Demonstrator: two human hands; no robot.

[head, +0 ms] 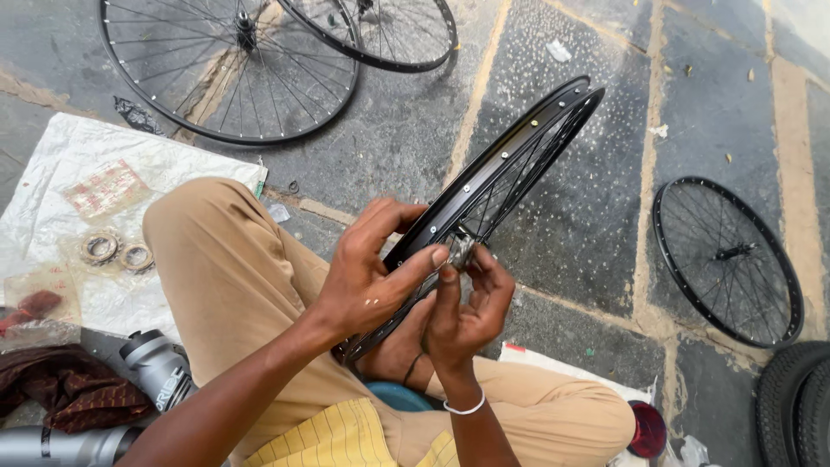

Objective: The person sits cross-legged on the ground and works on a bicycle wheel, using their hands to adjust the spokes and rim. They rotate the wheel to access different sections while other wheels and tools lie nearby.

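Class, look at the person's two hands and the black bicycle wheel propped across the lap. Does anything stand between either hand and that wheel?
Nothing visible does. The left hand already lies on the rim of the wheel, thumb across it. The right hand pinches a small metal part at the hub, among the spokes. Both are in direct contact.

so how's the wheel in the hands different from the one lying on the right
The held wheel stands tilted on edge, seen nearly side-on; the right wheel lies flat on the stone floor. The left hand and right hand work at the held wheel's hub; nobody touches the other. Both have black rims, thin spokes and no tyre.
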